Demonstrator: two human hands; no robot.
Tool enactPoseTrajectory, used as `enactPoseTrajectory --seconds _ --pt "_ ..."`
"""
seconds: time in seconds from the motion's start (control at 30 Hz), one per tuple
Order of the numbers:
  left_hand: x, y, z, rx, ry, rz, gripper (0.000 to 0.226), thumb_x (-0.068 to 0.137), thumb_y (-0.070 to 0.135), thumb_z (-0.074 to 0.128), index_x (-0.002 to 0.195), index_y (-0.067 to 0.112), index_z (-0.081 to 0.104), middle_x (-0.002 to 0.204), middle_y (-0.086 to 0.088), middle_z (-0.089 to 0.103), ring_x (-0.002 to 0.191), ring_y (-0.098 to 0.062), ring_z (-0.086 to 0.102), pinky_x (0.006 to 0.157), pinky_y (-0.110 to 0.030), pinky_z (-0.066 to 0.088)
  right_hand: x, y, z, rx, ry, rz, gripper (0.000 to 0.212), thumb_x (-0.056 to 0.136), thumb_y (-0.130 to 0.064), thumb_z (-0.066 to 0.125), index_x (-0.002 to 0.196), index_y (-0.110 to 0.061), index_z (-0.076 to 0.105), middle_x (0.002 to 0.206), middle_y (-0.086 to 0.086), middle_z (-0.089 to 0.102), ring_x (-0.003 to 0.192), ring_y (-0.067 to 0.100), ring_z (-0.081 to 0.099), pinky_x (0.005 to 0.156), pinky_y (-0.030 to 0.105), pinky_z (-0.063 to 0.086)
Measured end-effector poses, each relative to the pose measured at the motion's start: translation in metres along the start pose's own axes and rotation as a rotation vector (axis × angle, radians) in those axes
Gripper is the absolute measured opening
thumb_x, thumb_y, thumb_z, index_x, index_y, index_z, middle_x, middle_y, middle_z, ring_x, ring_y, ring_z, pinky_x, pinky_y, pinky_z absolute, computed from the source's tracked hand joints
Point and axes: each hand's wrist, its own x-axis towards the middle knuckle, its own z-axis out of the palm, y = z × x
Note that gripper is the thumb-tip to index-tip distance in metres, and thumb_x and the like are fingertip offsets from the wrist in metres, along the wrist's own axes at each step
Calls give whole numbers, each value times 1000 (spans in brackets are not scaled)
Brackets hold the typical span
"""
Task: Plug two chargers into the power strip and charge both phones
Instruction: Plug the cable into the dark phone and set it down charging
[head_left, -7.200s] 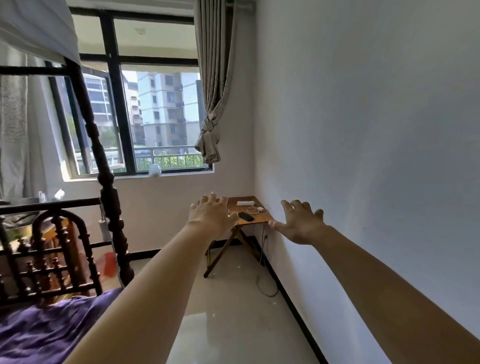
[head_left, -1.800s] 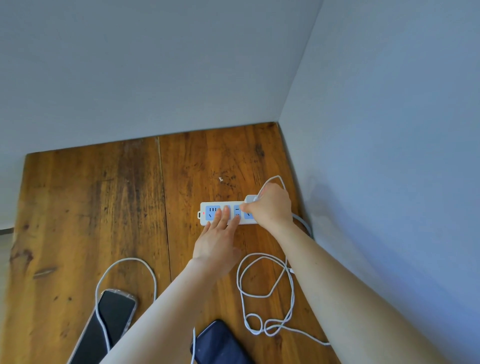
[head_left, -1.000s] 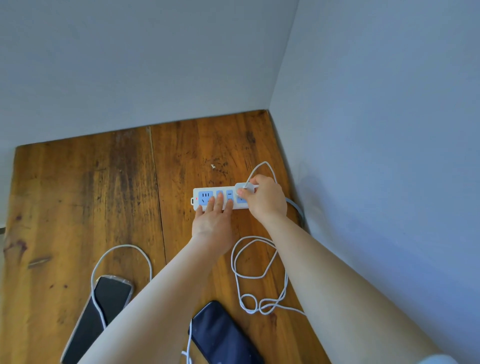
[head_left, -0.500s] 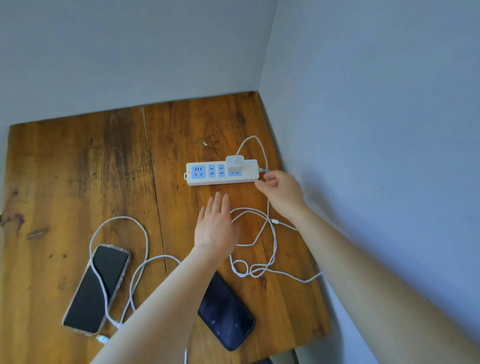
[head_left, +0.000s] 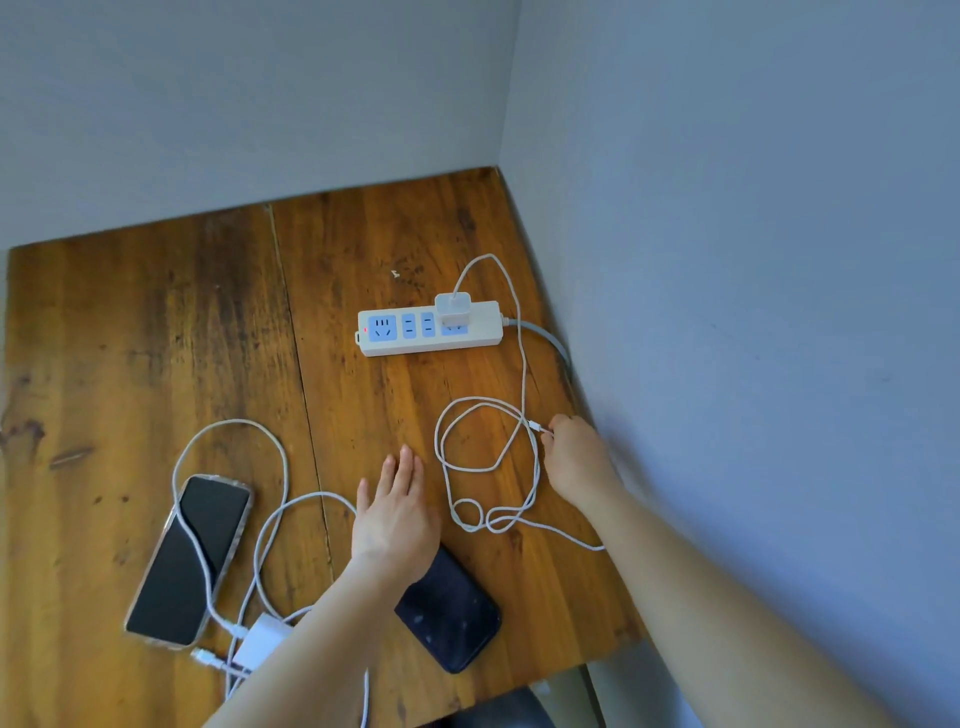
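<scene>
A white power strip (head_left: 415, 340) lies near the wall corner on the wooden table (head_left: 156, 338), with one white charger (head_left: 453, 307) plugged into its right socket. That charger's cable (head_left: 488, 467) loops over the table; my right hand (head_left: 574, 457) pinches its free connector end. My left hand (head_left: 397, 514) hovers flat and empty above a dark phone (head_left: 449, 618) at the front edge. A second phone (head_left: 189, 558) in a clear case lies at the left, a cable draped across it. A second white charger (head_left: 262, 642) lies unplugged beside it.
Walls close in the table at the back and right. The strip's grey lead (head_left: 550, 343) runs off the right edge. The table's front edge is just below the dark phone.
My right hand left the power strip and came back to pinch the cable's connector end. My left hand drew back toward the dark phone. The view shifted, showing the second charger.
</scene>
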Motion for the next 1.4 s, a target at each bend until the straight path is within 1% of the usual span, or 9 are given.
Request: enactPoseTrajectory --seconds 0.13,0.23,0.37,0.5,0.67,0.8,1.03,1.23,1.4 --pt "-2 7 0 -1 21 -37 63 98 41 29 152 17 7 161 -2 -3 147 -24 -8 115 -47 -7 -21 8 4 60 45 -63 29 98 -35 41 95 -15 62 84 2 61 72 13 59 58 22 46" --pt "-26 16 13 -88 102 -70 62 97 40 28 152 17 12 161 -2 6 146 -23 -9 111 -45 -16 -45 15 11 54 96 -106 28 93 -40 47 93 -17 64 77 -4 56 67 11 56 51 17 37" --pt "-69 18 43 -133 176 -53 67 96 35 31 152 16 1 161 -5 -7 145 -25 -17 113 -42 -13 -83 20 26 -8 89 -93 48 87 -55 38 103 -17 63 89 -3 58 86 16 58 69 31 51" --pt "-101 10 64 -115 176 0 73 96 34 39 151 16 -5 159 -14 -13 146 -30 -10 117 -41 -1 -127 22 42 -40 -38 -105 57 93 -54 20 113 -19 60 113 6 60 108 26 52 92 46 42" --pt "-133 20 77 -389 182 -154 84 90 37 56 151 11 5 153 -21 17 137 -35 20 111 -41 22 -170 33 61 -19 -27 -125 47 98 -41 21 97 -18 61 102 6 60 100 24 51 86 43 40" --pt "-125 46 70 -880 83 -655 96 83 39 68 151 12 5 149 -19 21 137 -34 18 107 -47 29 -188 47 70 -14 -34 -112 40 99 -37 27 107 -19 61 110 6 60 104 23 50 89 42 40" --pt "-94 48 68 -830 106 -764 111 70 39 81 149 9 8 146 -24 28 136 -38 25 106 -49 31 -197 72 72 38 10 -96 33 97 -34 38 106 -16 64 106 5 62 100 20 53 82 35 43" --pt "-88 49 57 -979 94 -819 97 66 28 86 139 9 25 138 -22 42 119 -42 50 88 -49 49 -206 82 67 181 25 -87 27 95 -35 49 103 -16 66 99 1 65 91 14 58 76 31 53" --pt "-103 48 50 -1139 151 -694 45 81 20 74 119 4 56 121 -14 63 106 -33 61 83 -40 52 -213 83 49 285 -2 -65 22 92 -37 55 94 -18 66 93 -2 67 85 11 61 70 25 51"
